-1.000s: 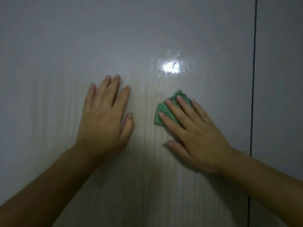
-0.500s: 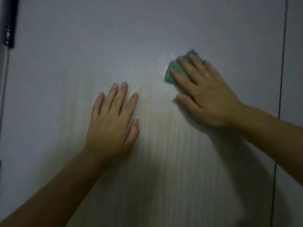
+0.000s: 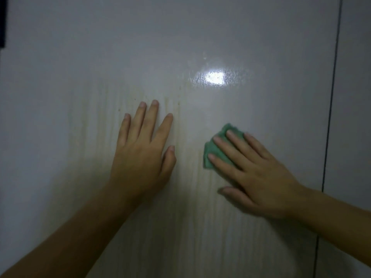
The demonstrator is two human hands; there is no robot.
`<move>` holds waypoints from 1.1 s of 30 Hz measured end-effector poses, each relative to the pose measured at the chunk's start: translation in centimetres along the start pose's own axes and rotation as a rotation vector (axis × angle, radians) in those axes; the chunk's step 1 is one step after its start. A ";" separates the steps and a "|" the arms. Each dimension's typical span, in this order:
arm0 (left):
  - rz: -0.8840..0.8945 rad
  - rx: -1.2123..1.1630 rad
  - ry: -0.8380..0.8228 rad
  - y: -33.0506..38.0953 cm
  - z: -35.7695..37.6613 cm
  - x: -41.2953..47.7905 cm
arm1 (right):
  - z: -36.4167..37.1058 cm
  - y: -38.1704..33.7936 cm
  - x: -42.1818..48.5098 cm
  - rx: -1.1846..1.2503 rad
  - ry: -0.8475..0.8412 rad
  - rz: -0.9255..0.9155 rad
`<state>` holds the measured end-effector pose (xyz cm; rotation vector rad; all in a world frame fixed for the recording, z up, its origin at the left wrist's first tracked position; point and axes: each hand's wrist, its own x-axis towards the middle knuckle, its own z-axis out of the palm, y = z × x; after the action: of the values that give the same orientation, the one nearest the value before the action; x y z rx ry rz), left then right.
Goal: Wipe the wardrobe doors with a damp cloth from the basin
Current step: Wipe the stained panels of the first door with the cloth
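Note:
A pale, glossy wardrobe door (image 3: 100, 67) with faint vertical grain fills the head view. My left hand (image 3: 142, 155) lies flat against it at the centre, fingers straight and spread, holding nothing. To its right my right hand (image 3: 255, 173) presses a folded green cloth (image 3: 216, 143) flat to the door with straight fingers. Only the cloth's upper left part shows past my fingers. A wet, shiny patch (image 3: 214, 78) reflects light just above the cloth.
A dark vertical gap (image 3: 331, 101) at the right divides this door from the neighbouring door (image 3: 355, 117). A dark strip (image 3: 2, 21) shows at the top left edge. The basin is out of view.
My right hand slid the cloth up over the shiny patch and has come back down below it. My left hand stayed flat in the same spot on the door.

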<state>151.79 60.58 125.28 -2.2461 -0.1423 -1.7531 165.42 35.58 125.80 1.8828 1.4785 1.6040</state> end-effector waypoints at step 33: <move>-0.126 0.005 0.046 -8.7 -2.0 -2.5 | -1.6 -4.7 13.1 -0.072 -0.028 -0.207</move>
<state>147.09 68.57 124.73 -2.2352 -0.2840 -1.8644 160.02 47.53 130.56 1.6469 1.5274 1.5085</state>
